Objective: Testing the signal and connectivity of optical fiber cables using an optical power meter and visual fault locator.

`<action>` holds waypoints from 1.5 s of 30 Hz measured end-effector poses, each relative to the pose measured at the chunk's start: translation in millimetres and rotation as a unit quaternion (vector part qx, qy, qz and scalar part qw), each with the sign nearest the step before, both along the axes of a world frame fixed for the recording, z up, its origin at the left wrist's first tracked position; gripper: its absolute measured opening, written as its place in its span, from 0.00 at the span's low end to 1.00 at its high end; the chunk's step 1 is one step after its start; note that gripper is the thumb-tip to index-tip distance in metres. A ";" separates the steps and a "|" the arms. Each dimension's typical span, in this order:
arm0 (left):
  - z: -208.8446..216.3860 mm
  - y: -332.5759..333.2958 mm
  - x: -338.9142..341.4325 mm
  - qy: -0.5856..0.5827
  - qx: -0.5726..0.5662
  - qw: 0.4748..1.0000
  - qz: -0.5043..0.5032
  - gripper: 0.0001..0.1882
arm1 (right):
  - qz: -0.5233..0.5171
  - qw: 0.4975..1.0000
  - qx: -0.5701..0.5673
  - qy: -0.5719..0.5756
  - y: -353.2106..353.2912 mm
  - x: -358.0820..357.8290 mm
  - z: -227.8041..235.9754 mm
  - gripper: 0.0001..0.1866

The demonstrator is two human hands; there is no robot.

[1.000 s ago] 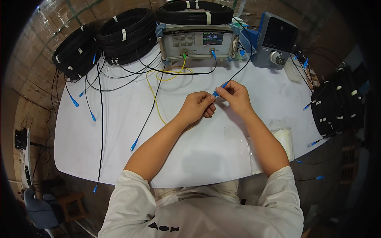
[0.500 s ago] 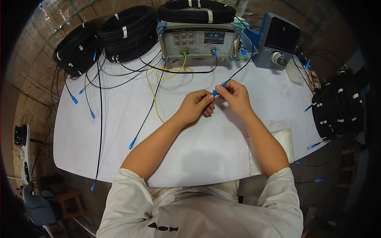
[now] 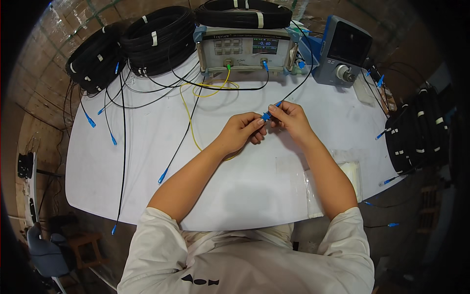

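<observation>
White-topped work table [image 3: 147, 161] over a dim floor, rough brick-coloured wall at far left. Grey bench test instrument with a lit display [image 3: 245, 49] sits far centre, and a blue-grey handheld meter with a dark screen [image 3: 342, 51] stands to its right. Coils of black cable with white ties [image 3: 127, 49] are stacked far left, with more coils [image 3: 416, 130] at the right edge.

Versus half a second ago: almost no change. Hands are in the same spot at table centre, same pinch on the connector; only the view is shifted slightly.

Left hand [image 3: 240, 134]: fingers curled in narrow, thumb and forefinger pinching the near-left end of the small blue fibre connector [image 3: 266, 116]. Right hand [image 3: 291, 120]: also closed narrow, fingertips gripping the far-right end of the same connector. The two hands touch at the fingertips.

Connector is above table centre, just near of the instrument. A thin black fibre lead [image 3: 298, 88] runs from it towards the far right. A yellow patch cord [image 3: 188, 117] loops from the instrument's front port down under the left hand. Clear plastic bags [image 3: 338, 171] lie near right, by the right forearm. Loose blue-tipped black leads [image 3: 164, 174] trail across the left side.
</observation>
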State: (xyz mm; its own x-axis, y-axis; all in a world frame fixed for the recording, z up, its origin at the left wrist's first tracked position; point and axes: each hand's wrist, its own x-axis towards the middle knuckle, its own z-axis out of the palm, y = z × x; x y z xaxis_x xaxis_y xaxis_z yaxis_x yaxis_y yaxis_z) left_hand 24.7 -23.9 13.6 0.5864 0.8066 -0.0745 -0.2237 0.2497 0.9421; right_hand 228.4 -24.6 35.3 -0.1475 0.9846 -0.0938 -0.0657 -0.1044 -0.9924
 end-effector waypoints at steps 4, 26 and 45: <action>-0.6 0.0 0.0 0.009 0.004 1.000 -0.001 0.14 | 0.004 1.000 -0.003 -0.006 -0.8 1.0 2.0 0.14; 0.5 -3.0 -1.9 0.000 -0.003 1.000 -0.016 0.14 | 0.059 0.991 -0.093 0.076 -1.0 11.3 0.8 0.11; -0.4 3.9 5.6 0.088 0.023 0.996 0.014 0.15 | -0.070 0.977 0.132 -0.153 -1.3 -3.9 -4.0 0.14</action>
State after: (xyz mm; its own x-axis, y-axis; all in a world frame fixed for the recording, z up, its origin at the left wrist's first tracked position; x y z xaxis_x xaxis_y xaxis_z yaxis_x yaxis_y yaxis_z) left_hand 30.3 -20.1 13.2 0.5449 0.8273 -0.1367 -0.0608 0.2015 0.9776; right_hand 224.5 -25.9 31.3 -0.0136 0.9890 0.1473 0.2428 0.1462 -0.9590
